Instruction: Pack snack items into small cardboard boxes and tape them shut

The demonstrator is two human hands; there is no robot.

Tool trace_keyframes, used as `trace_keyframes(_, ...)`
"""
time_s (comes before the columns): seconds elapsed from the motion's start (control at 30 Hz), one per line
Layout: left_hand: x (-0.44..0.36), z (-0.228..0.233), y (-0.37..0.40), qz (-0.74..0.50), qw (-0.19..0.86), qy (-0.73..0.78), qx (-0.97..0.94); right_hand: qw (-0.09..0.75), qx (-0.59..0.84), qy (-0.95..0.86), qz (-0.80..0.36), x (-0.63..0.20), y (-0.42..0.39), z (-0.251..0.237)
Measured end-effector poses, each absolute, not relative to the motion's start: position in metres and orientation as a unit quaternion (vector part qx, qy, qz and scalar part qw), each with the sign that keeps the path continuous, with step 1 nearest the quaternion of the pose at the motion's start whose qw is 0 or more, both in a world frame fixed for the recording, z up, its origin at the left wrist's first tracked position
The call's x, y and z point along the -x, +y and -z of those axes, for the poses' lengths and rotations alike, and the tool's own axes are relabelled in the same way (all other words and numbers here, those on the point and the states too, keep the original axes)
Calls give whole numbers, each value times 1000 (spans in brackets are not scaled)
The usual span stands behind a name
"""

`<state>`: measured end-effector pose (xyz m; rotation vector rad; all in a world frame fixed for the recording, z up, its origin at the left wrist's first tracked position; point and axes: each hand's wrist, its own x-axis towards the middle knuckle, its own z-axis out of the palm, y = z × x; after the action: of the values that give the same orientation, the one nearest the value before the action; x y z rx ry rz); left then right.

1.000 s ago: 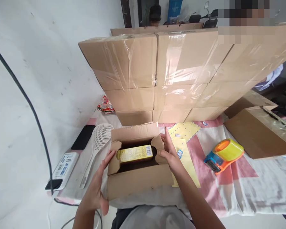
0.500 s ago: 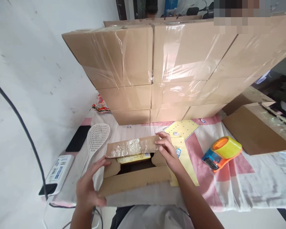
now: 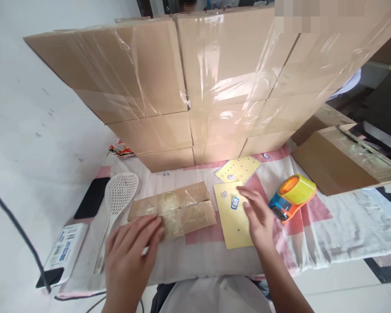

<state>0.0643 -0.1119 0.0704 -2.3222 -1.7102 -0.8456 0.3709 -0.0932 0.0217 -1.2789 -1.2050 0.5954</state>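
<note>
A small cardboard box point(image 3: 179, 208) lies on the cloth-covered table point(image 3: 329, 243) with both top flaps folded down. My left hand point(image 3: 130, 252) presses flat on its near left corner, fingers spread. My right hand point(image 3: 259, 215) hovers open over a yellow card point(image 3: 231, 224) to the right of the box, holding nothing. Just beyond its fingertips sits an orange, blue and yellow tape dispenser point(image 3: 291, 198). The yellow packet inside the box is hidden under the flaps.
A wall of taped cardboard boxes point(image 3: 189, 82) rises behind the table. A white slotted spoon point(image 3: 115, 204), a black phone point(image 3: 91, 198) and a white label device point(image 3: 63, 250) lie at left. A flat open carton point(image 3: 339, 161) sits at right. A black cable point(image 3: 16, 226) crosses the left side.
The box's flaps have been folded shut over the yellow packet. My right hand left the box and moved right towards the tape dispenser. My left hand now presses on the lid.
</note>
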Motion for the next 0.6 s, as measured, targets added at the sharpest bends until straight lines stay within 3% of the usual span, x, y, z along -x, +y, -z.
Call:
trace_keyframes(0.13, -87, -57, -119, 283, 76, -522, 801, 708, 645, -283, 54, -448, -113, -16)
trace_keyframes(0.2, -88, -51, -115, 286, 98, -526, 795, 746, 637, -179, 76, -491, -116, -11)
trace_keyframes(0.27, -83, -47, -107, 292, 113, -502, 806, 764, 631, -122, -67, -525, -113, -5)
trace_keyframes(0.37, -72, -45, -92, 304, 135, -451, 829, 711, 621, -153, -293, -548, -101, 3)
trace_keyframes(0.6, -62, -46, -71, 305, 137, -430, 839, 620, 602, -280, -418, -526, -83, 6)
